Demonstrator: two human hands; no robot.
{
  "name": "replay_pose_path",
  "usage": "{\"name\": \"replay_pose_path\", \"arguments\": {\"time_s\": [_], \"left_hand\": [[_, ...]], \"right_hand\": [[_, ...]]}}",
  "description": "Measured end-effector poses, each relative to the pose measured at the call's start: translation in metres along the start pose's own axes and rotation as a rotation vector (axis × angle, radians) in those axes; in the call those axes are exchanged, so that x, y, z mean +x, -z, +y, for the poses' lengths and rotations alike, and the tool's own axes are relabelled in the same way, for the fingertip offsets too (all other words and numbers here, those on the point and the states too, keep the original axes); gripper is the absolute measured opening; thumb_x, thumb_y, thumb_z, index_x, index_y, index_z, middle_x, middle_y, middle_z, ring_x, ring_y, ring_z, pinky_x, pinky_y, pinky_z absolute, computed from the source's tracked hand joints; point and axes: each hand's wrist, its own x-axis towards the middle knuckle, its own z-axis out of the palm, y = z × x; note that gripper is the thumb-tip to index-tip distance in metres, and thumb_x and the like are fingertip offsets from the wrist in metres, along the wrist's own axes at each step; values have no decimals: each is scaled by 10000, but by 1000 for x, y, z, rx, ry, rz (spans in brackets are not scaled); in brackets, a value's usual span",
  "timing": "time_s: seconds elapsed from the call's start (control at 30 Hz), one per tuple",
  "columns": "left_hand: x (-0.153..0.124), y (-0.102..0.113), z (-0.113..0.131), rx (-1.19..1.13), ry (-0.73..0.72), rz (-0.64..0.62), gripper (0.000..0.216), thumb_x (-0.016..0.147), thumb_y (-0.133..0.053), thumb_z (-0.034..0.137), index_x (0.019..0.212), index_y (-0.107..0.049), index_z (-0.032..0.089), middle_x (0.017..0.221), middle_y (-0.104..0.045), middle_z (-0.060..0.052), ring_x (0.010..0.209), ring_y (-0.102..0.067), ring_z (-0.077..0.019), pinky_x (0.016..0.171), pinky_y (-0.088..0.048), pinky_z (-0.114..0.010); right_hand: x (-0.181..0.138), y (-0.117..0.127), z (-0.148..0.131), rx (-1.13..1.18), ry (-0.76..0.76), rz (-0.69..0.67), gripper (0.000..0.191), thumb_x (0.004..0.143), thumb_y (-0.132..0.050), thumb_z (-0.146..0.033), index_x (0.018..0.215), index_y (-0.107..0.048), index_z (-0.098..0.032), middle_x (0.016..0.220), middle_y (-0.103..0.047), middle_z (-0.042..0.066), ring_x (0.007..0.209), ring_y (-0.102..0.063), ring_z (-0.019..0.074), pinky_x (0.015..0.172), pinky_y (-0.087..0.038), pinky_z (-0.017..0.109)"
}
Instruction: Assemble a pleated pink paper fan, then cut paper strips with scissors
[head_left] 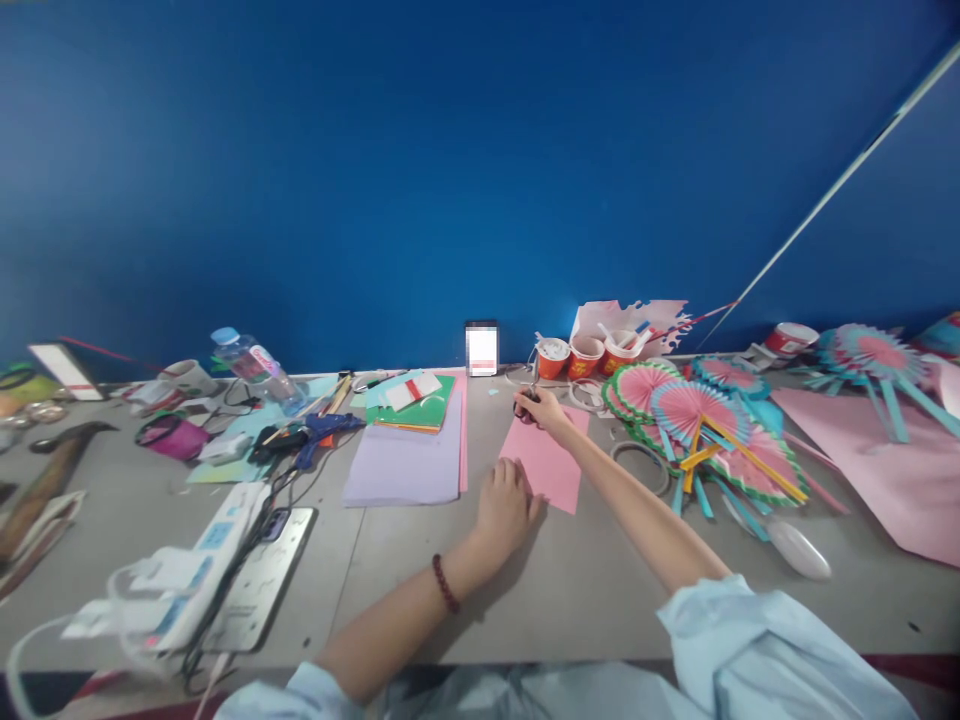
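Observation:
A sheet of pink paper (pixel 551 465) lies at an angle on the grey table in front of me. My left hand (pixel 508 508), with a dark red bead bracelet at the wrist, rests palm down over the sheet's left edge; its fingers lie on the paper and the thumb points right. At the sheet's far left corner, my right hand (pixel 546 412) is closed around a small dark tool (pixel 525 402). Its kind is hard to make out, as the fingers cover most of it.
Left of the sheet lie lilac paper (pixel 405 465), green paper (pixel 431 405) and a blue glue gun (pixel 322 435). A phone (pixel 482 350) stands by the wall. Paper cups (pixel 586 358) and folded paper fans (pixel 701 410) sit right. A power strip (pixel 214 560) lies front left.

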Motion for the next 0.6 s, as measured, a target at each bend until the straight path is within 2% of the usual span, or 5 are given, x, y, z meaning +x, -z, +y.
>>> {"name": "replay_pose_path", "arguments": {"time_s": [0.1,0.2,0.33,0.5,0.6], "left_hand": [[-2,-7,2,11,10,46,545,898,-477,381,1291,-490,3,1158,-578,-216,1110,-509,-321,889,-449,-434],[-7,-10,1,-25,15,94,463,888,-472,316,1236,-528,15,1224,-548,-222,1176,-475,-323,929,-443,-440],[-12,-7,1,-67,4,95,361,859,-509,255,1117,-599,19,1113,-584,-194,1086,-535,-298,873,-494,-401],[-16,-7,7,173,-71,213,412,835,-519,167,1158,-579,-80,1146,-587,-277,1118,-546,-334,908,-487,-444],[-17,-11,8,317,-138,229,384,809,-516,122,1125,-625,-69,1127,-619,-284,1106,-573,-341,921,-482,-459]], "right_hand": [[-7,-13,2,-24,-17,-7,294,734,-649,-458,717,-528,-191,495,-561,-34,344,-431,76,299,-269,179],[-20,-32,10,-49,-11,-2,285,741,-635,-455,706,-512,-200,472,-534,-45,360,-448,90,334,-342,197],[-33,-51,22,-98,30,9,267,748,-612,-450,692,-518,-207,478,-526,-49,426,-490,108,416,-401,214],[-41,-57,28,-183,70,-16,224,769,-566,-420,698,-528,-211,488,-524,-54,440,-493,115,458,-404,223],[-44,-56,28,-241,111,-52,210,782,-557,-395,683,-524,-213,507,-542,-50,471,-517,117,505,-417,222]]}}
